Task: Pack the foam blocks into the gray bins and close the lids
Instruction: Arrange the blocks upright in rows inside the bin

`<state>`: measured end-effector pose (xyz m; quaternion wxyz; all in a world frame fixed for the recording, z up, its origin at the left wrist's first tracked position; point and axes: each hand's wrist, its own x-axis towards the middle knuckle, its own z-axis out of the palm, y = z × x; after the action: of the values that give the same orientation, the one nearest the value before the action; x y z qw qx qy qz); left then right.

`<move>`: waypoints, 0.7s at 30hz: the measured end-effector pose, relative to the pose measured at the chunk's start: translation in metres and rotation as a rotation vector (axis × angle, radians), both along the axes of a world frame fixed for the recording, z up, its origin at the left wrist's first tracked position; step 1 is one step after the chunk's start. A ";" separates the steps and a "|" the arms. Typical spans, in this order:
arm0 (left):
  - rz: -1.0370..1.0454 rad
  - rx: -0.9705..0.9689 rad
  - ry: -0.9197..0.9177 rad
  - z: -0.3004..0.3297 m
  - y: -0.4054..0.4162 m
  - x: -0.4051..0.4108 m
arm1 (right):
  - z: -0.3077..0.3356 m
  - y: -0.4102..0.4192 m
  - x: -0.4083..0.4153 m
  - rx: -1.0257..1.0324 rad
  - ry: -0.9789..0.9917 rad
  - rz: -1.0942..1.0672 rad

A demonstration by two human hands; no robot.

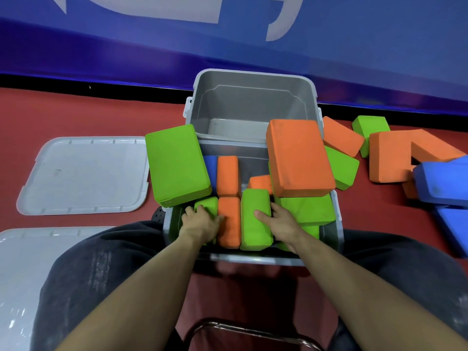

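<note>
1. While both hands work inside the near bin (338, 224), the key relation is that the upright green block (254, 219) stands between them, its long axis running away from the person, toward the far bin (253, 102).
2. Right hand (281, 221) lies on that block's right flank, fingers spread flat against it rather than curled round it; it presses more than it grips.
3. Left hand (200, 221) rests flat on a small green block (206, 205) at the bin's near-left, fingertips touching the orange block (229, 221) next to it. Neither hand is clamped on anything that I can see.
4. Blocks here stand on edge in a row: orange and green side by side, with a second orange one (228, 176) and a blue one (209, 171) behind them.
5. Two flat blocks overhang the rim: a big green one (177, 165) at left and a big orange one (298, 158) at right, the latter resting on more green blocks.
6. My judgement: the next move is a squeeze inward, and the right hand is better placed to push the green block leftward against the orange.
7. Far bin is empty; loose blocks (395, 155) lie on the floor well to the right, nearer the right arm.
8. Both lids are off: one (83, 176) lies to the left, another (25, 269) at the near-left.
</note>
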<state>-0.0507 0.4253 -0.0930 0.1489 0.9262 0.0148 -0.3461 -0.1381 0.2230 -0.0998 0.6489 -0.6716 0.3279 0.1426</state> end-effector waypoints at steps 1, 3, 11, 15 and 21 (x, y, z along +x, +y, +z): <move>0.037 -0.001 0.001 -0.006 0.004 0.001 | -0.003 -0.001 0.002 0.007 0.003 -0.004; 0.124 -0.039 0.022 -0.016 0.008 0.004 | -0.007 -0.002 0.005 0.023 0.017 -0.007; 0.375 -0.290 0.047 -0.047 0.018 0.017 | -0.039 0.006 0.009 0.014 0.094 -0.016; 0.398 -0.317 0.026 -0.051 0.019 0.012 | -0.050 0.009 0.014 0.000 0.141 -0.024; 0.406 -0.317 0.029 -0.057 0.016 0.010 | -0.081 0.012 0.009 -0.117 0.177 -0.012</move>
<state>-0.0409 0.4411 -0.1499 0.3584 0.8642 0.1482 -0.3205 -0.1291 0.2354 -0.1811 0.5780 -0.6912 0.3957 0.1778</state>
